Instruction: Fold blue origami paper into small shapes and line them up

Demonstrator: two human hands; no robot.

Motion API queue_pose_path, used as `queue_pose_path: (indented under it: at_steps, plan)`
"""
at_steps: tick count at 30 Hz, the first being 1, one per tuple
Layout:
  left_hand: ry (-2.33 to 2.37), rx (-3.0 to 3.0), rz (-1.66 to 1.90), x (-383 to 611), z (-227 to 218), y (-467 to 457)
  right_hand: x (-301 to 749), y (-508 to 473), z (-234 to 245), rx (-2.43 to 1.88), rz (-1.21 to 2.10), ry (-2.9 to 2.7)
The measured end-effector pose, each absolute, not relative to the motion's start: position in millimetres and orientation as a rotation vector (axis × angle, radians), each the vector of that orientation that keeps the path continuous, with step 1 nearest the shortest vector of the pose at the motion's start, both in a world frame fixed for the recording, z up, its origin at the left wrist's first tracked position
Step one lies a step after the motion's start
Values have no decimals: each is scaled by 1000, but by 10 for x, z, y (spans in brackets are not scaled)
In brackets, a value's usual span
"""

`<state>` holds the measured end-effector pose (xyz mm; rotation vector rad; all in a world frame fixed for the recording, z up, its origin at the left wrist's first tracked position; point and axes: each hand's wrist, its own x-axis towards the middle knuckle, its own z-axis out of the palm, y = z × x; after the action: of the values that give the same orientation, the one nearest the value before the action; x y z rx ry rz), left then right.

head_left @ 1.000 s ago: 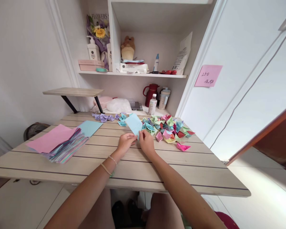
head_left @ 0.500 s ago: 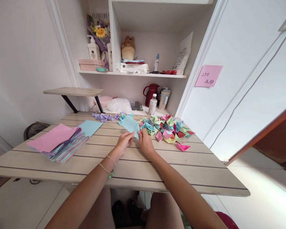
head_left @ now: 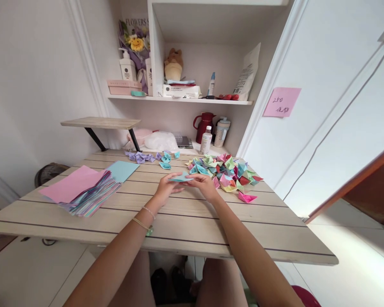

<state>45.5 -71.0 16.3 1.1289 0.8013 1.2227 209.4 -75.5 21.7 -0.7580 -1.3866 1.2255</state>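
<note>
A light blue sheet of paper is held between my two hands just above the table, seen nearly edge-on and looking bent or folded. My left hand grips its left end, and my right hand grips its right end. Beyond them, to the right, lies a heap of folded paper boats in many colours. Farther back sit several small blue folded pieces and a row of purple ones. At the left rests a thick stack of coloured paper with pink on top, and blue sheets beside it.
The slatted wooden table backs onto shelving. A small raised stand is at the back left. Behind the paper heap stand a clear bottle, a red jug and a pale tumbler. A pink note hangs on the right wall.
The blue sheet has turned from broad side facing me to almost edge-on and has come down closer. My right hand has shifted right, now holding the opposite end from my left.
</note>
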Motion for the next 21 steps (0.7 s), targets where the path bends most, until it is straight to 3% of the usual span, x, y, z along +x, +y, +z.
queue_pose_path:
  at_steps: [8,21]
  plan:
    - [736,911,1307,375,244,-666,2127,-753,220,-767,1171,-1576]
    - [736,1036,1170,336,204,-659,2171,-759,250,-848,998,-1639]
